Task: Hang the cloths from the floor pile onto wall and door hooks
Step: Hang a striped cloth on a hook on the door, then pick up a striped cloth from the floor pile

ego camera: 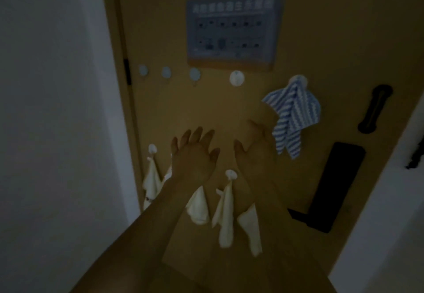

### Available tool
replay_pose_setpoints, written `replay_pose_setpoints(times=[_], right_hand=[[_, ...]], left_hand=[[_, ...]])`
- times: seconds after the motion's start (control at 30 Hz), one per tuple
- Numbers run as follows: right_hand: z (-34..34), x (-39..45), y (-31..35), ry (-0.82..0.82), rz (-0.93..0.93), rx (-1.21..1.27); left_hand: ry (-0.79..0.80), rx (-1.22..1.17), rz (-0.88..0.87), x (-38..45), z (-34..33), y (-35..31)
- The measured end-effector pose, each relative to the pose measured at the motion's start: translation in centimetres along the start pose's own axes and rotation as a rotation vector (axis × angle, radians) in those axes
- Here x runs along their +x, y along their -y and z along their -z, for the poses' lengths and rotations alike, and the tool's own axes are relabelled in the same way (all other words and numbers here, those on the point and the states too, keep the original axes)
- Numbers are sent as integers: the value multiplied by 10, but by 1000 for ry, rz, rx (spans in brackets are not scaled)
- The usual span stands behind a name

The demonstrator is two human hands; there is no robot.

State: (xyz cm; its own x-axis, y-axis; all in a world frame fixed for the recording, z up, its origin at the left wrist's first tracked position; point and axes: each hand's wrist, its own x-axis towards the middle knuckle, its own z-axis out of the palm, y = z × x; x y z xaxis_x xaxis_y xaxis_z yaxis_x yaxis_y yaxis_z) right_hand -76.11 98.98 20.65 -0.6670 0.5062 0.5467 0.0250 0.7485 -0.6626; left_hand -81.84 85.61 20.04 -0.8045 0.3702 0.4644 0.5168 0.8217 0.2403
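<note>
Blue and white stripes marked the one cloth (292,113) that mattered to us here: it hung from the hook (298,79) on the door (218,109), just up and to the outside of our right hand (254,152), its long axis running straight down from that hook so that its lower folds fell level with our right fingertips. Whether the fingers still brushed its edge we could not tell in the dim light. Our right hand was released, fingers spread and holding nothing; our left hand (195,155), a little way inward of it, was likewise spread and bare. The right hand was plainly the nearer to the striped cloth. Below both wrists several cream cloths (226,219) dangled from lower hooks, partly hidden behind our forearms. Above the left hand ran a row of bare hooks (166,72), and a larger white hook (237,77) sat bare above the gap between the hands. The floor pile lay out of view, somewhere beneath us, so we judged that the coming move called for both hands to drop away from the door and down toward it, and that the bare hooks above the left hand would suit the next cloth.
</note>
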Motion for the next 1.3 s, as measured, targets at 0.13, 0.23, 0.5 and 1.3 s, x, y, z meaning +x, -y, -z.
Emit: replay_pose_setpoints(times=[0.13, 0.23, 0.5, 1.3], right_hand=[[-16, -33, 24, 38, 8, 39], [-28, -55, 40, 96, 26, 15], [-64, -139, 103, 223, 65, 166], [-176, -440, 373, 985, 528, 441]], left_hand=[[2, -16, 101, -37, 10, 30], [-19, -12, 176, -67, 22, 53], [-31, -61, 417, -175, 60, 126], [-293, 192, 1071, -489, 246, 332]])
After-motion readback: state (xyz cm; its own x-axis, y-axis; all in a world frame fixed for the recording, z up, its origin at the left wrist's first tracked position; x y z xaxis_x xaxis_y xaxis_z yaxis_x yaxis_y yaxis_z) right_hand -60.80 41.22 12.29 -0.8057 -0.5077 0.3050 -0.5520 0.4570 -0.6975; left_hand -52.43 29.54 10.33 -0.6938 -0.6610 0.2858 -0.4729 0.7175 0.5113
